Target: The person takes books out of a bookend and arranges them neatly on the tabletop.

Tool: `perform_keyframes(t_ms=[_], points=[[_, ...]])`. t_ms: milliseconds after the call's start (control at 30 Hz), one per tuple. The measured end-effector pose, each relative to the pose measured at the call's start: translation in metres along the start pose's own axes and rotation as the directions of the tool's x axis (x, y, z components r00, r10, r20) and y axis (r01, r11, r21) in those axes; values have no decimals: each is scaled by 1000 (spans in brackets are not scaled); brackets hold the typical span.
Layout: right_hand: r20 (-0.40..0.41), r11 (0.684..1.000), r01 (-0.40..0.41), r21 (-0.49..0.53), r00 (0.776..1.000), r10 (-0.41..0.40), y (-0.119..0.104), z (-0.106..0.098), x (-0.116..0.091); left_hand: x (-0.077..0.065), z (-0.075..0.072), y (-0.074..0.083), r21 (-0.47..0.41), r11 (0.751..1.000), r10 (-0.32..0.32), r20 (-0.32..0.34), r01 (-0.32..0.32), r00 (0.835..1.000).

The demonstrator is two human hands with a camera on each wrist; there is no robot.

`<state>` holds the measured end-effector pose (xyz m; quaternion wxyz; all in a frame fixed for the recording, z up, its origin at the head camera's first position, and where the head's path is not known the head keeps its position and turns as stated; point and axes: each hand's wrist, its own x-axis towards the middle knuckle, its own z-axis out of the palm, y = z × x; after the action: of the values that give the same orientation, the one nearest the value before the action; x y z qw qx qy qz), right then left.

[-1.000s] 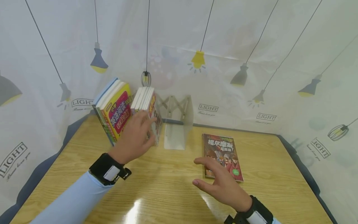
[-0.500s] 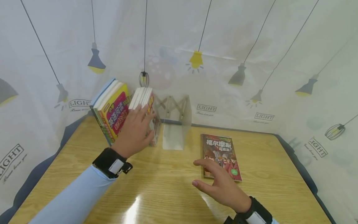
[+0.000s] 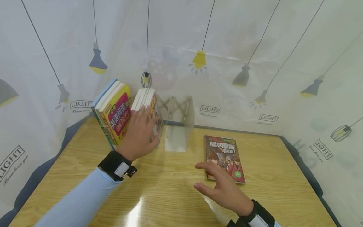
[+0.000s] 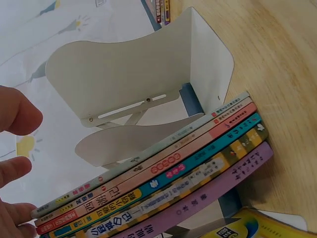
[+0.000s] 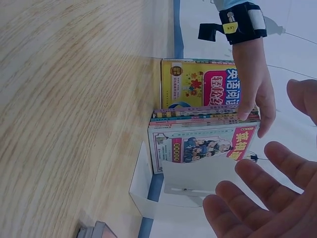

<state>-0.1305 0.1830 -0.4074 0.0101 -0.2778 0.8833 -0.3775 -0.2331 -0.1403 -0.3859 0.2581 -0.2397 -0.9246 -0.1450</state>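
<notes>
A pale, creased sheet printed with hanging lamps [image 3: 241, 34] backs the glossy wood-grain bench [image 3: 167, 189]. On it, toward the back left, stands a smooth grey rack [image 3: 176, 138] with curved plates and criss-cross struts. Tall books [image 3: 117, 115] lean left, a yellow cover facing right. Beside them, the thin books [image 3: 143, 97] stand close together, long axis upright, coloured spines toward the person. A flat book [image 3: 224, 148] lies cover up right of the rack, its long axis running away from the person. The left hand [image 3: 139, 135], curled a second ago, now lies with straightened fingers against the thin books, gripping nothing; the right hand [image 3: 227, 190], little changed, holds nothing, fingers spread.
</notes>
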Motion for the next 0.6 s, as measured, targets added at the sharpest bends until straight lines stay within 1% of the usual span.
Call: perform_keyframes(t_ms=[167,367,467,600], points=[[-3,1000,7,10,1000,-7,1,2,0,-4,2,1,14,999,41,-24,-41,999],[15,999,-14,41,1000,13,0,2,0,-8,1,6,-23,998,59,-29,-60,998],[13,999,-10,48,1000,10,0,2,0,-9,2,7,-25,996,81,-58,-83,995],[9,999,-7,44,1000,6,-1,1,0,-11,4,8,-32,993,110,-115,-114,987]])
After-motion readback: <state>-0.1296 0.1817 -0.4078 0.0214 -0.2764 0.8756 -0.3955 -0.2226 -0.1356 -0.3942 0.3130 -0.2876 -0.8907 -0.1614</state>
